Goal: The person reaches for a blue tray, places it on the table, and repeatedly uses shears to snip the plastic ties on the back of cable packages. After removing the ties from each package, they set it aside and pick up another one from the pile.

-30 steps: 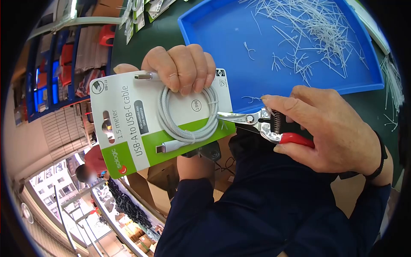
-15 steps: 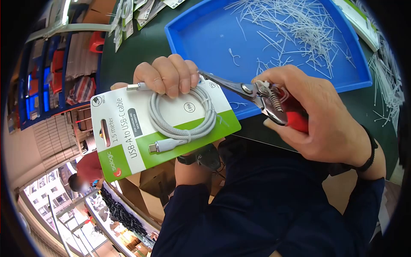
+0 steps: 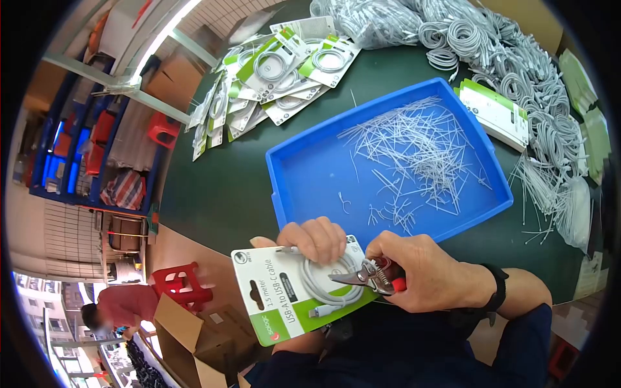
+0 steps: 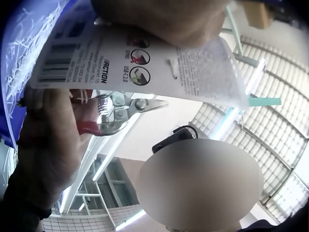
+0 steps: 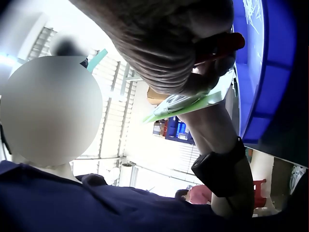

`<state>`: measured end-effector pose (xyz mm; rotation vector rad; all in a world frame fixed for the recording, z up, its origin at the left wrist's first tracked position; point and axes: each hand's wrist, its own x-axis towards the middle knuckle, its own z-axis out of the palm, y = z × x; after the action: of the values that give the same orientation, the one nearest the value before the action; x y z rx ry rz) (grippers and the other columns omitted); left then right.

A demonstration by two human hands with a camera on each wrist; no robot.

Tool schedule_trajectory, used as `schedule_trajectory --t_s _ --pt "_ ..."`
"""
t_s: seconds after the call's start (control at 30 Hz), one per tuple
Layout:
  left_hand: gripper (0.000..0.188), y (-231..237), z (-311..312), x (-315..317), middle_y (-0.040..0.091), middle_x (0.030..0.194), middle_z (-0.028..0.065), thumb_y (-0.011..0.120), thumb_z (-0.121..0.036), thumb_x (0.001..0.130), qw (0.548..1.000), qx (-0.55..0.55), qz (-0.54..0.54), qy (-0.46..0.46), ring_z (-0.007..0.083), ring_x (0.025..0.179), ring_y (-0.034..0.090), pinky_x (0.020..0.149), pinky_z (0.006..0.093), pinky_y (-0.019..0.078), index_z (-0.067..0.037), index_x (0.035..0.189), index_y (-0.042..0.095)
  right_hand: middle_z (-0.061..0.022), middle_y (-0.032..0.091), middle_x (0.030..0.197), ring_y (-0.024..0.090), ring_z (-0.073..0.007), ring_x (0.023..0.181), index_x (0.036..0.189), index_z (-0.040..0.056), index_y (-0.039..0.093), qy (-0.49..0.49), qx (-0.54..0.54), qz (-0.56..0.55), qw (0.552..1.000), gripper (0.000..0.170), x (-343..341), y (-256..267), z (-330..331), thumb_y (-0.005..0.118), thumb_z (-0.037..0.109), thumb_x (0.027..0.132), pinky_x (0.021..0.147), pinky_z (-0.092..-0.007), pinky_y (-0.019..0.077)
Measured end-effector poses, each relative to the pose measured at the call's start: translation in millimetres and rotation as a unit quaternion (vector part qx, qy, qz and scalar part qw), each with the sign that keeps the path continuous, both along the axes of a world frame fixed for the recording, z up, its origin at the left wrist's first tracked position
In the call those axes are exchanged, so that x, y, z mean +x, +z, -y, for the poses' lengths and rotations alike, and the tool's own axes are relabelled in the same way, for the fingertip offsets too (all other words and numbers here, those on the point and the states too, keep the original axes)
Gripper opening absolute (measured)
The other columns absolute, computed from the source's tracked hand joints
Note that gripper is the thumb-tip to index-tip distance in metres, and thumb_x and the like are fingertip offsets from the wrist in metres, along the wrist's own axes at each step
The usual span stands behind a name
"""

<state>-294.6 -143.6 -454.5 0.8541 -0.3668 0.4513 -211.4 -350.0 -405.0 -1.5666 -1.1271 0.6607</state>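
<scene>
My left hand (image 3: 318, 239) grips the top edge of a white and green cable card (image 3: 264, 284), fingers over its front. On the card lies a coiled grey braided USB cable (image 3: 315, 288), its USB-C plug (image 3: 322, 311) near the lower edge. My right hand (image 3: 430, 271) holds red-handled spring snips (image 3: 359, 278), the blades crossing in front of the coil. In the left wrist view the card's printed back (image 4: 164, 67) faces the camera, with the snips (image 4: 123, 113) below it. The right wrist view shows the red handle (image 5: 222, 48) in my curled fingers.
A blue tray (image 3: 291, 187) on the green table (image 3: 233, 187) holds loose white ties (image 3: 414, 142). Carded cables (image 3: 278, 71) are piled at back left, coiled cables (image 3: 504, 58) at back right. Stacked cards (image 3: 495, 116) stand beside the tray. Another person (image 3: 129, 307) is at lower left.
The head view has tilted up, showing more of the table. The snips have gone from the coil's right side up beside my left fingers, then down across the front of the coil.
</scene>
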Motion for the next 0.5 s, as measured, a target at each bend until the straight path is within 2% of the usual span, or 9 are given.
schedule_trajectory --t_s 0.07,0.2,0.23,0.27,0.3,0.33,0.4,0.43,0.5 --pt "0.071 -2.2 -25.7 0.0 0.051 0.070 0.0077 0.015 -0.057 0.114 0.997 0.038 0.069 -0.007 0.0217 0.069 0.048 0.071 0.0393 0.0455 -0.006 0.087 0.057 -0.0181 0.069 0.086 0.074 -0.0323 0.076 0.113 -0.0007 0.054 0.002 -0.005 0.011 1.000 0.039 2.1 2.9 2.3 0.074 -0.007 0.080 0.065 -0.0376 0.0592" --pt "0.037 13.7 -72.5 -36.2 0.047 0.071 0.0043 0.051 -0.035 0.112 0.987 0.032 0.080 0.134 0.0182 0.070 0.045 0.070 0.0347 0.0423 -0.008 0.086 0.055 -0.0168 0.069 0.089 0.072 -0.0348 0.082 0.111 0.0002 0.055 -0.044 -0.015 0.080 0.996 0.038 13.8 -1.6 7.4 0.074 -0.006 0.078 0.069 -0.0418 0.0580" --pt "0.044 5.6 -93.0 -51.2 0.051 0.073 0.0052 0.046 -0.041 0.112 0.978 0.040 0.098 0.182 0.0188 0.070 0.048 0.069 0.0358 0.0441 -0.009 0.084 0.054 -0.0169 0.069 0.091 0.071 -0.0356 0.084 0.111 0.0005 0.055 -0.064 -0.025 0.112 0.991 0.038 17.8 -5.9 7.2 0.074 -0.005 0.078 0.071 -0.0431 0.0575" --pt "0.033 4.1 -121.6 -71.0 0.051 0.074 0.0048 0.056 -0.032 0.108 0.977 0.088 0.093 0.168 0.0182 0.072 0.048 0.069 0.0359 0.0442 -0.008 0.086 0.054 -0.0169 0.069 0.093 0.070 -0.0364 0.086 0.110 0.0008 0.055 -0.086 -0.035 0.145 0.985 0.038 21.6 -9.5 7.9 0.075 -0.004 0.077 0.073 -0.0444 0.0570" --pt "0.035 -9.7 -133.1 -94.7 0.051 0.074 0.0050 0.055 -0.036 0.109 0.953 0.078 0.055 0.288 0.0178 0.069 0.047 0.069 0.0349 0.0437 -0.008 0.087 0.055 -0.0162 0.067 0.099 0.067 -0.0366 0.093 0.108 0.0016 0.056 -0.127 -0.074 0.236 0.961 0.041 23.6 -10.3 7.1 0.079 0.000 0.074 0.079 -0.0460 0.0548" --pt "0.035 -12.5 -160.8 -116.7 0.052 0.074 0.0054 0.057 -0.036 0.108 0.952 0.132 0.063 0.269 0.0166 0.066 0.046 0.067 0.0323 0.0425 -0.008 0.088 0.054 -0.0154 0.066 0.098 0.066 -0.0362 0.094 0.108 0.0017 0.056 -0.144 -0.059 0.281 0.947 0.041 27.2 -13.1 5.8 0.080 0.001 0.074 0.080 -0.0459 0.0543" --pt "0.035 -13.8 -171.8 -149.6 0.048 0.072 0.0051 0.060 -0.036 0.107 0.921 0.149 0.004 0.360 0.0137 0.060 0.042 0.059 0.0290 0.0390 -0.007 0.088 0.052 -0.0139 0.065 0.098 0.063 -0.0355 0.095 0.108 0.0018 0.057 -0.174 -0.035 0.371 0.911 0.042 34.1 -19.5 7.3 0.080 0.003 0.073 0.083 -0.0456 0.0534" --pt "0.038 -22.5 -167.7 -159.6 0.047 0.073 0.0049 0.062 -0.038 0.106 0.878 0.127 -0.019 0.461 0.0131 0.059 0.040 0.055 0.0286 0.0368 -0.008 0.087 0.050 -0.0130 0.064 0.097 0.062 -0.0342 0.096 0.107 0.0023 0.057 -0.141 -0.043 0.354 0.923 0.041 34.3 -20.4 10.7 0.081 0.003 0.073 0.083 -0.0446 0.0524" --pt "0.049 -38.6 -200.5 -209.0 0.044 0.070 0.0031 0.059 -0.054 0.103 0.884 0.139 -0.085 0.437 0.0134 0.059 0.041 0.052 0.0270 0.0364 -0.010 0.085 0.048 -0.0111 0.063 0.095 0.061 -0.0317 0.096 0.106 0.0031 0.058 -0.067 -0.052 0.317 0.945 0.041 31.3 -21.2 12.9 0.081 0.004 0.072 0.082 -0.0428 0.0504"
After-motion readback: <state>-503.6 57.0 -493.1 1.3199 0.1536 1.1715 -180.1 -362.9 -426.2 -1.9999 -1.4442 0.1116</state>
